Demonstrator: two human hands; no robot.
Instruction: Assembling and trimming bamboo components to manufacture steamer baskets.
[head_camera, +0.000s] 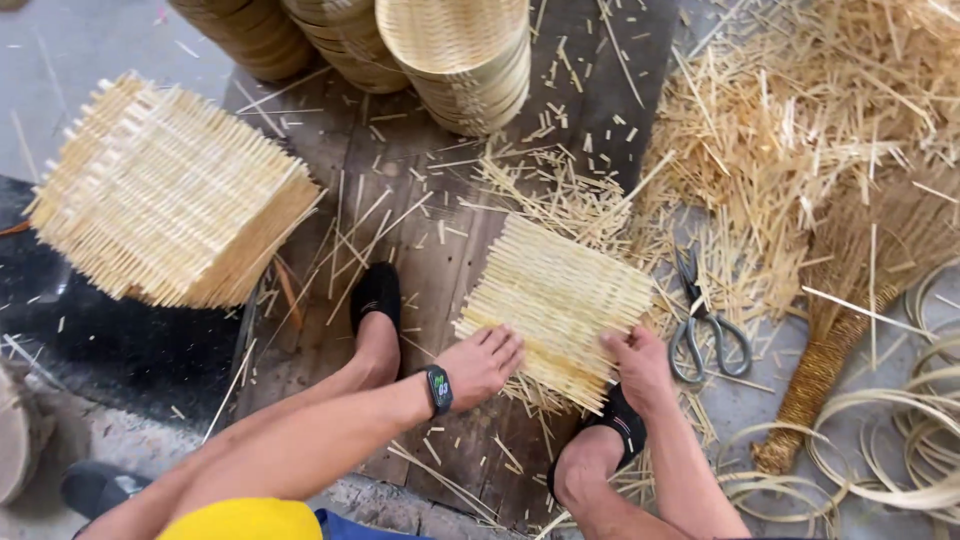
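Bamboo mat (556, 300), woven of thin slats, lies flat on the dark plank floor (420, 190) w/ both our hands on its near edge. Left hand (482, 365) rests open, fingers spread, pressing the near-left corner, not clenched. Right hand (638, 365) is curled at the near-right corner; whether it pinches a slat or just pushes, we can't tell.

Risks, as we judge: loose slat ends could snag or splinter bare fingers; uneven pressing could slide slats out of the weave; offcuts under the slippers (377, 292) may skid. Scissors (705, 325) lie just right of the mat, blades near the hand.

Hidden: mat's underside, right fingertips. Round baskets (460, 55) are cut off at the top; the stack of mats (170, 195) hides its far side.
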